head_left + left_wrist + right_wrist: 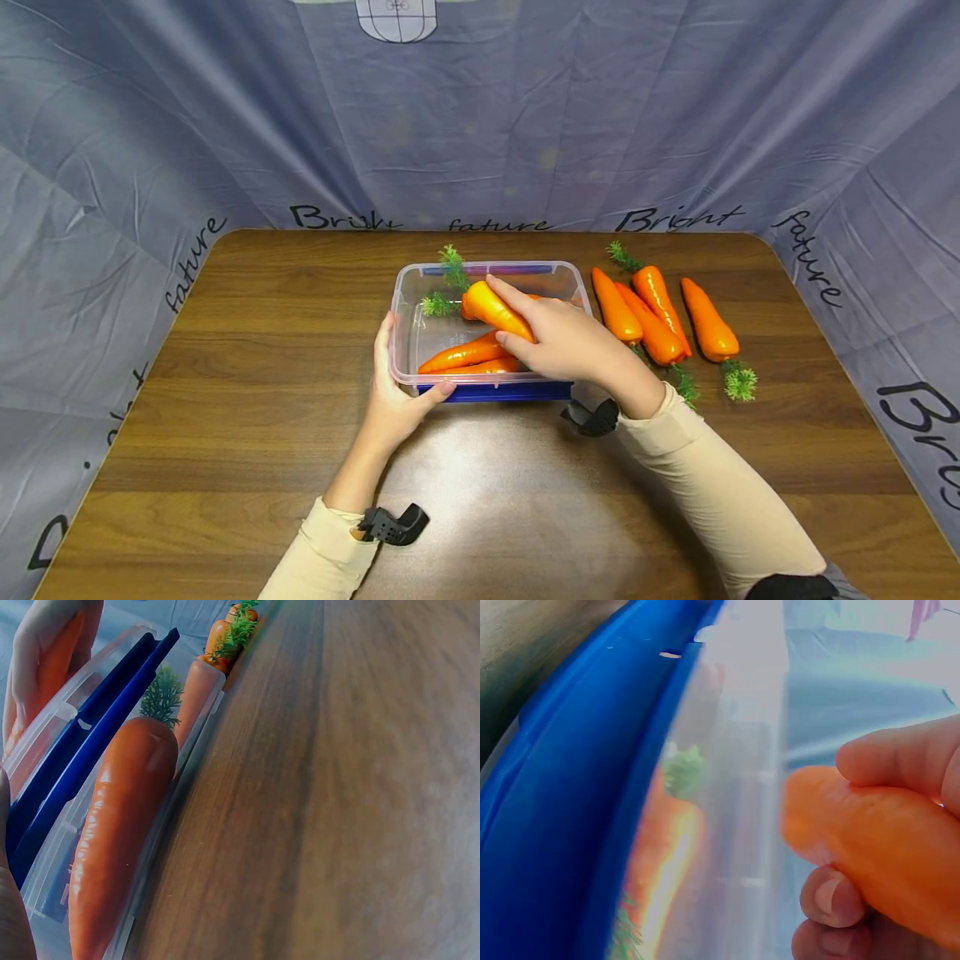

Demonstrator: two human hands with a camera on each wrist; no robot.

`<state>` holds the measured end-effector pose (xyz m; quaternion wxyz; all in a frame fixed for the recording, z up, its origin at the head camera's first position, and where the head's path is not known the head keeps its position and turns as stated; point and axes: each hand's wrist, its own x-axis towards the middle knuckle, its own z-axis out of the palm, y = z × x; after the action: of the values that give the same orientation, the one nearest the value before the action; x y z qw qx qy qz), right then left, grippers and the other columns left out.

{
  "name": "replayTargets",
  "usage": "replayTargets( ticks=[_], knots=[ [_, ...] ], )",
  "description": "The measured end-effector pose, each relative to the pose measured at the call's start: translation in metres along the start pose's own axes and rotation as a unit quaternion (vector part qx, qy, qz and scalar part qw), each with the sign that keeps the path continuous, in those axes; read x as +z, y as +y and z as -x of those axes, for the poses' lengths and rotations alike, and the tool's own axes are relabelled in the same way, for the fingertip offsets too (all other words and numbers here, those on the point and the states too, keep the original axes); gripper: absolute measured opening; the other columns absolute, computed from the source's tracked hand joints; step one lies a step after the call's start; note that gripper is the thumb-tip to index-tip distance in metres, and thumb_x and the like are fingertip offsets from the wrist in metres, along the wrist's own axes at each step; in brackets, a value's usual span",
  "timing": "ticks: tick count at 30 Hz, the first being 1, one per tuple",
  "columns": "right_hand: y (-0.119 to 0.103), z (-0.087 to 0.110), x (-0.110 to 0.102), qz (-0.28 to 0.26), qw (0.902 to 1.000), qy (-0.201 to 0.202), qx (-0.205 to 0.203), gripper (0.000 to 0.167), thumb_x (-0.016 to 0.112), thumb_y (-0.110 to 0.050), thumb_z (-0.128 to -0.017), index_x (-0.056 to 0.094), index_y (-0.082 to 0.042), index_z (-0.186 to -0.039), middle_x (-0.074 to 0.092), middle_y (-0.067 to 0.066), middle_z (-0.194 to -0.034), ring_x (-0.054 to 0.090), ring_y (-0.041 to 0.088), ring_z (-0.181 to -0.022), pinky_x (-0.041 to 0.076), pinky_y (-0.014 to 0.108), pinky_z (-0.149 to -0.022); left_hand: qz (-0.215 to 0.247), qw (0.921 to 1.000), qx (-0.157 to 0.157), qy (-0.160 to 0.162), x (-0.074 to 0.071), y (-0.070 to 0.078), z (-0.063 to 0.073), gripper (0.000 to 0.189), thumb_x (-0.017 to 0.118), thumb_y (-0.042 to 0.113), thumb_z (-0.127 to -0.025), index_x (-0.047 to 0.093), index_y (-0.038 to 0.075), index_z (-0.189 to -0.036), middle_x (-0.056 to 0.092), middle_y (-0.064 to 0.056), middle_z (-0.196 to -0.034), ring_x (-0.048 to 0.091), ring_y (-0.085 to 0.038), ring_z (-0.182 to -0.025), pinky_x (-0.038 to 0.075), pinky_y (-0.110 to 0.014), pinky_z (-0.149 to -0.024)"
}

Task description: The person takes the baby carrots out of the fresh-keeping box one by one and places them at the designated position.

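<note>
Beige right sleeve (pixel 720 492) foremost; right hand (pixel 562 337) grips carrot (pixel 498 310) over clear plastic container (pixel 480 379), carrot's long axis 10-to-4 o'clock; left hand (pixel 395 404) clasps container's 8-o'clock corner.

Head cam's high above the fingers (pixel 513 294), facing forward-down; wrist cams sit way closer, both catching the box (pixel 495 392).

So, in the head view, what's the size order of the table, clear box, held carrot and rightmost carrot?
1. Table
2. Clear box
3. Held carrot and rightmost carrot: too alike to rank, as the right hand covers part of the held one, which may be nearer the camera.
</note>
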<state>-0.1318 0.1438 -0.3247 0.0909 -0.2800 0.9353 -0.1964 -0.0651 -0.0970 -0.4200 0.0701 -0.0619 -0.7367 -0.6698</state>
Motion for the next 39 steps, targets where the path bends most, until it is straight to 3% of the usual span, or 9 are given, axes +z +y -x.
replayTargets(
  ticks=[3, 7, 11, 13, 17, 20, 26, 30, 39],
  knots=[
    [-0.001, 0.011, -0.008, -0.005, 0.9997, 0.017, 0.016, 0.074, 0.054, -0.042, -0.099, 0.011, -0.038, -0.159, 0.059, 0.004, -0.083, 0.057, 0.018, -0.069, 0.047, 0.034, -0.064, -0.001, 1.0, -0.002, 0.002, 0.0, 0.0, 0.0, 0.114, 0.085, 0.004, -0.073, 0.01, 0.015, -0.159, 0.015, -0.008, -0.166, 0.023, -0.036, -0.15, 0.021, -0.052, -0.123],
    [0.003, 0.03, -0.016, -0.013, 0.998, 0.035, 0.05, 0.075, 0.056, -0.042, -0.098, 0.011, -0.04, -0.159, 0.055, 0.004, -0.072, 0.053, 0.015, -0.057, 0.044, 0.031, -0.052, -0.003, 1.0, -0.005, 0.003, 0.001, 0.0, 0.001, 0.114, 0.085, 0.004, -0.073, 0.01, 0.015, -0.159, 0.015, -0.007, -0.166, 0.023, -0.036, -0.15, 0.021, -0.051, -0.123],
    [0.012, 0.052, -0.022, 0.011, 0.995, 0.063, 0.077, 0.074, 0.055, -0.043, -0.098, 0.012, -0.038, -0.159, 0.057, 0.006, -0.076, 0.054, 0.016, -0.06, 0.044, 0.032, -0.054, 0.002, 1.0, -0.003, 0.002, 0.001, 0.0, 0.001, 0.114, 0.084, 0.002, -0.073, 0.01, 0.015, -0.159, 0.015, -0.009, -0.166, 0.024, -0.037, -0.149, 0.022, -0.052, -0.122],
    [0.018, 0.063, -0.024, 0.045, 0.9918, 0.079, 0.089, 0.074, 0.054, -0.044, -0.098, 0.013, -0.037, -0.159, 0.065, 0.011, -0.09, 0.059, 0.02, -0.065, 0.046, 0.036, -0.055, 0.002, 1.0, -0.001, 0.001, 0.002, 0.001, 0.0, 0.115, 0.084, 0.002, -0.073, 0.01, 0.015, -0.159, 0.015, -0.009, -0.166, 0.024, -0.037, -0.149, 0.022, -0.052, -0.122],
    [0.028, 0.085, -0.024, 0.115, 0.9806, 0.104, 0.119, 0.074, 0.053, -0.043, -0.098, 0.014, -0.032, -0.16, 0.069, 0.019, -0.101, 0.063, 0.029, -0.073, 0.047, 0.045, -0.055, 0.0, 1.0, -0.001, 0.001, 0.001, 0.001, 0.0, 0.115, 0.084, 0.003, -0.073, 0.01, 0.015, -0.159, 0.015, -0.008, -0.166, 0.023, -0.036, -0.15, 0.021, -0.051, -0.123],
    [0.035, 0.1, -0.022, 0.14, 0.9756, 0.1, 0.137, 0.075, 0.052, -0.041, -0.098, 0.015, -0.025, -0.161, 0.07, 0.02, -0.089, 0.063, 0.03, -0.069, 0.044, 0.044, -0.049, -0.004, 1.0, -0.004, 0.002, 0.001, 0.001, 0.001, 0.115, 0.085, 0.004, -0.073, 0.01, 0.016, -0.159, 0.015, -0.007, -0.166, 0.024, -0.035, -0.15, 0.022, -0.051, -0.123],
    [0.044, 0.124, -0.012, 0.146, 0.971, 0.077, 0.173, 0.075, 0.053, -0.039, -0.097, 0.017, -0.018, -0.16, 0.07, 0.023, -0.09, 0.064, 0.033, -0.066, 0.04, 0.043, -0.043, -0.008, 0.9999, -0.007, 0.0, 0.001, 0.001, 0.001, 0.115, 0.085, 0.006, -0.073, 0.01, 0.018, -0.159, 0.016, -0.007, -0.166, 0.025, -0.035, -0.15, 0.023, -0.051, -0.122],
    [0.047, 0.136, -0.001, 0.137, 0.9699, 0.056, 0.193, 0.073, 0.052, -0.041, -0.098, 0.018, -0.019, -0.16, 0.068, 0.019, -0.078, 0.061, 0.028, -0.059, 0.038, 0.039, -0.042, -0.005, 1.0, -0.008, -0.001, 0.001, 0.001, 0.001, 0.114, 0.085, 0.008, -0.073, 0.01, 0.018, -0.159, 0.015, -0.005, -0.166, 0.023, -0.035, -0.15, 0.022, -0.051, -0.123],
    [0.054, 0.147, 0.023, 0.113, 0.9665, 0.003, 0.231, 0.074, 0.052, -0.042, -0.099, 0.016, -0.022, -0.16, 0.068, 0.017, -0.079, 0.062, 0.029, -0.062, 0.037, 0.037, -0.044, -0.008, 1.0, -0.005, 0.002, 0.001, 0.002, 0.001, 0.114, 0.085, 0.007, -0.073, 0.011, 0.019, -0.159, 0.015, -0.008, -0.166, 0.023, -0.034, -0.15, 0.022, -0.05, -0.123]
  ],
)
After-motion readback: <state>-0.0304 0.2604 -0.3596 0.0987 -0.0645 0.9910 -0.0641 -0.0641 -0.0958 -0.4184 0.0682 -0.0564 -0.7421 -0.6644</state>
